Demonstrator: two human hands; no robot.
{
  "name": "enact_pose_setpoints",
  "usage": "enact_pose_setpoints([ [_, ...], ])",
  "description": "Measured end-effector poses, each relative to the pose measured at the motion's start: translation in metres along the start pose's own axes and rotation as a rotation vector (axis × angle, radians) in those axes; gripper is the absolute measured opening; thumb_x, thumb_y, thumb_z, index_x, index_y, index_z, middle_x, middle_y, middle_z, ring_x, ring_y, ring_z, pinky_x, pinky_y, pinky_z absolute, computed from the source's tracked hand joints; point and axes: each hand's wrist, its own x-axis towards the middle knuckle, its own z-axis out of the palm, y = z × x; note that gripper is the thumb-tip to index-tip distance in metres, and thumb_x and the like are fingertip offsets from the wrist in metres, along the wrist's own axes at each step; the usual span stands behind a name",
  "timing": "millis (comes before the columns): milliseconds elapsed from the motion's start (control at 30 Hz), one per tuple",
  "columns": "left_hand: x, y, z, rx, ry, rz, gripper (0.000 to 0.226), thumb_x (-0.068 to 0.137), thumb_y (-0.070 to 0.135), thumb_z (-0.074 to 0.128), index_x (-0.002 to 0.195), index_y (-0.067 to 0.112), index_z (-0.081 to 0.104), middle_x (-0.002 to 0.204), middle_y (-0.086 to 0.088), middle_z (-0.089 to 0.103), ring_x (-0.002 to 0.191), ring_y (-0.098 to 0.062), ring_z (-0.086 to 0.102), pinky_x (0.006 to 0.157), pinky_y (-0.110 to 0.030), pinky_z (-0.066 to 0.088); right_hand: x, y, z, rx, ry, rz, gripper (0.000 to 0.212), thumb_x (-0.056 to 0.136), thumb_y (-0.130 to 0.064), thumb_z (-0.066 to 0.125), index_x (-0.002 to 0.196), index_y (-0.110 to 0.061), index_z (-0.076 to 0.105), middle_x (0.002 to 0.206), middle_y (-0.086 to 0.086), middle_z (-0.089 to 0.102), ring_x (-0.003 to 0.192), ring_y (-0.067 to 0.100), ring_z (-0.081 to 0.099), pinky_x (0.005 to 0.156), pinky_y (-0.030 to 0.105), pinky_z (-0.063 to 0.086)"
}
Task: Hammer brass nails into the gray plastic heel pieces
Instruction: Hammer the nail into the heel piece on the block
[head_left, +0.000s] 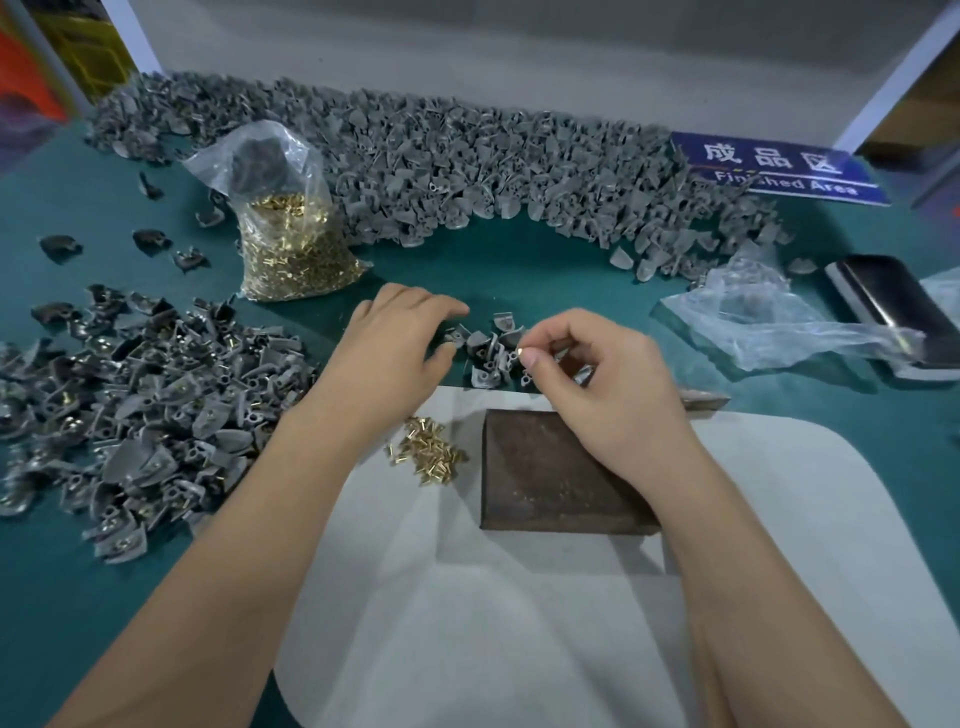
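Brass nail (515, 355) pinched in right hand (602, 384) above heel pieces (488, 353)

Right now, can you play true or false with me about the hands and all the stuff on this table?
1. The right hand pinches something tiny between thumb and finger. True.
2. The loose brass nails lie on top of the brown block. False: they lie on the white mat, left of the block.
3. The plastic bag of nails stands behind the left hand. True.
4. The blue sign is on the left side of the table. False: it is at the far right.
5. The left hand holds a hammer. False: it rests by a small cluster of heel pieces, and I cannot make out a hammer.
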Motion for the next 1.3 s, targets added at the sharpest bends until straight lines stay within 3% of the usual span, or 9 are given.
enact_pose_setpoints([
  [200, -0.001, 0.004, -0.004, -0.065, 0.114, -0.023, 0.025, 0.096, 0.020, 0.066, 0.120, 0.027, 0.070, 0.106, 0.010, 0.071, 0.113, -0.019, 0.054, 0.096, -0.039, 0.040, 0.000, 0.002, -0.001, 0.035, 0.034, 0.043, 0.010, 0.094, -0.016, 0.071, 0.094, -0.027, 0.072, 0.087, -0.016, 0.072, 0.082, 0.011, 0.068, 0.072, 0.026, 0.054],
  [333, -0.002, 0.005, -0.002, 0.016, 0.047, -0.014, 0.041, 0.100, 0.028, 0.062, 0.141, 0.028, 0.057, 0.125, 0.006, 0.060, 0.124, -0.021, 0.043, 0.103, -0.040, 0.037, 0.000, 0.002, -0.002, 0.056, 0.035, 0.068, 0.009, 0.095, -0.015, 0.071, 0.094, -0.025, 0.073, 0.087, -0.013, 0.072, 0.083, 0.012, 0.068, 0.075, 0.033, 0.056],
  [533, -0.006, 0.006, 0.000, 0.069, 0.061, -0.064, 0.047, 0.097, 0.034, 0.065, 0.143, 0.028, 0.054, 0.133, 0.000, 0.053, 0.130, -0.025, 0.036, 0.106, -0.042, 0.033, 0.000, 0.001, -0.003, 0.053, 0.025, 0.088, 0.010, 0.095, -0.016, 0.071, 0.093, -0.026, 0.073, 0.086, -0.013, 0.072, 0.081, 0.012, 0.067, 0.075, 0.035, 0.056],
  [700, -0.010, 0.004, -0.002, 0.085, 0.111, -0.144, 0.034, 0.092, 0.043, 0.070, 0.119, 0.023, 0.067, 0.125, -0.001, 0.061, 0.129, -0.027, 0.040, 0.105, -0.043, 0.034, 0.000, 0.001, -0.003, 0.046, 0.020, 0.093, 0.010, 0.095, -0.017, 0.070, 0.093, -0.027, 0.072, 0.086, -0.014, 0.072, 0.082, 0.011, 0.067, 0.076, 0.035, 0.056],
  [933, -0.007, 0.005, -0.006, -0.143, 0.153, -0.099, 0.013, 0.094, 0.026, 0.072, 0.099, 0.014, 0.075, 0.120, -0.008, 0.072, 0.146, -0.022, 0.039, 0.124, -0.026, -0.001, 0.000, 0.002, -0.003, 0.037, 0.012, 0.094, 0.010, 0.095, -0.019, 0.070, 0.094, -0.029, 0.072, 0.088, -0.016, 0.072, 0.083, 0.010, 0.067, 0.076, 0.034, 0.056],
  [1033, -0.010, 0.018, -0.007, -0.349, 0.238, -0.065, 0.014, 0.096, 0.030, 0.069, 0.104, 0.020, 0.072, 0.105, 0.009, 0.075, 0.126, -0.008, 0.059, 0.123, -0.022, 0.019, 0.000, 0.003, -0.003, 0.035, 0.023, 0.090, 0.009, 0.095, -0.020, 0.071, 0.094, -0.029, 0.072, 0.087, -0.016, 0.072, 0.083, 0.011, 0.068, 0.076, 0.035, 0.057],
  [1100, -0.014, 0.030, -0.007, -0.469, 0.251, -0.050, 0.011, 0.094, 0.031, 0.072, 0.103, 0.025, 0.072, 0.093, 0.023, 0.072, 0.102, 0.007, 0.065, 0.099, -0.008, 0.043, 0.001, 0.004, -0.003, 0.041, 0.040, 0.089, 0.008, 0.096, -0.020, 0.071, 0.094, -0.028, 0.072, 0.086, -0.014, 0.072, 0.082, 0.011, 0.068, 0.077, 0.035, 0.057],
  [1167, -0.018, 0.041, -0.006, -0.538, 0.231, -0.026, 0.011, 0.092, 0.029, 0.074, 0.102, 0.026, 0.073, 0.092, 0.026, 0.071, 0.095, 0.010, 0.065, 0.082, -0.003, 0.046, 0.002, 0.003, -0.003, 0.057, 0.067, 0.084, 0.009, 0.097, -0.020, 0.070, 0.094, -0.028, 0.071, 0.086, -0.014, 0.072, 0.081, 0.010, 0.068, 0.076, 0.032, 0.057],
  [1300, -0.021, 0.054, -0.002, -0.602, 0.241, 0.032, 0.017, 0.092, 0.019, 0.075, 0.108, 0.023, 0.075, 0.097, 0.021, 0.072, 0.097, 0.009, 0.065, 0.084, -0.004, 0.045, 0.001, 0.002, -0.004, 0.071, 0.123, 0.071, 0.011, 0.097, -0.019, 0.070, 0.092, -0.028, 0.069, 0.085, -0.014, 0.071, 0.078, 0.010, 0.067, 0.072, 0.026, 0.053],
])
